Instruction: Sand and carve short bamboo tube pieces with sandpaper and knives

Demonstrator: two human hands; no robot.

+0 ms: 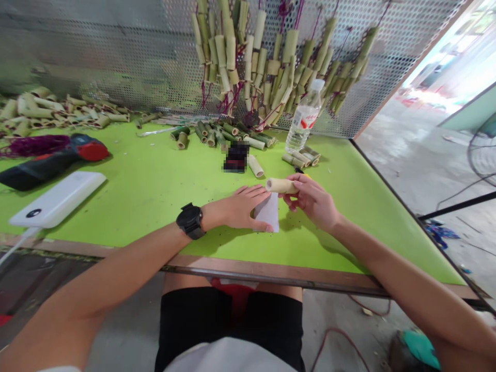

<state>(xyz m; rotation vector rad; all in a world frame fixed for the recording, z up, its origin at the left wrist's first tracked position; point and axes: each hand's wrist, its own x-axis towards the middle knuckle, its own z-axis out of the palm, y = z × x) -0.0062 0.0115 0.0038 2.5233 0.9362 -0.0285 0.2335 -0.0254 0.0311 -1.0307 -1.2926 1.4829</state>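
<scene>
My left hand lies flat on a small whitish sheet on the green tabletop, with its fingers spread. Just right of it, my right hand grips a short pale bamboo tube between thumb and fingers, its open end facing left, above the sheet's far edge. Beyond the hands another pale bamboo piece lies beside a pixelated dark object. Part of something yellow and black shows behind my right hand.
A water bottle stands behind several bamboo pieces. At left lie a white power bank, a black-and-red power tool and a bamboo pile. Bamboo strings hang from the mesh panel at the back.
</scene>
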